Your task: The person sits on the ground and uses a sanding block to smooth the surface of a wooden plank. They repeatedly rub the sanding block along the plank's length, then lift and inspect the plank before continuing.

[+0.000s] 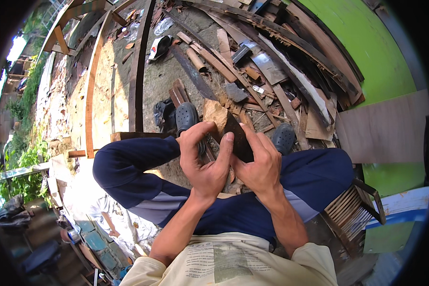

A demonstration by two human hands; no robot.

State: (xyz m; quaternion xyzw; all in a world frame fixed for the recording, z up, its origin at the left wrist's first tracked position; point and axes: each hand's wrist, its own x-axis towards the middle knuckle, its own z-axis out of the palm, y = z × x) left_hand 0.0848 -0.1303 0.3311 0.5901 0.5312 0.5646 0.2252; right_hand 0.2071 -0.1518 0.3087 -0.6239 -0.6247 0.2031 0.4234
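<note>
Between my two hands, above my lap, is a flat dark piece (239,143) with a rough, crumpled-looking tan part (215,114) at its upper left. I cannot make out its material, or whether both parts are one thing. My left hand (202,164) is closed on its left side, with the thumb laid on the dark face and the fingers by the tan part. My right hand (261,167) grips the right edge, index finger at the top and thumb near the lower end. The fingers partly hide the piece.
Planks and broken boards (290,57) are piled ahead to the right, beside a green panel (381,57). A long dark beam (140,66) and a wooden frame (93,86) stand at the left. A slatted wooden stool (350,212) is at my right. Another person (102,209) shows at the lower left.
</note>
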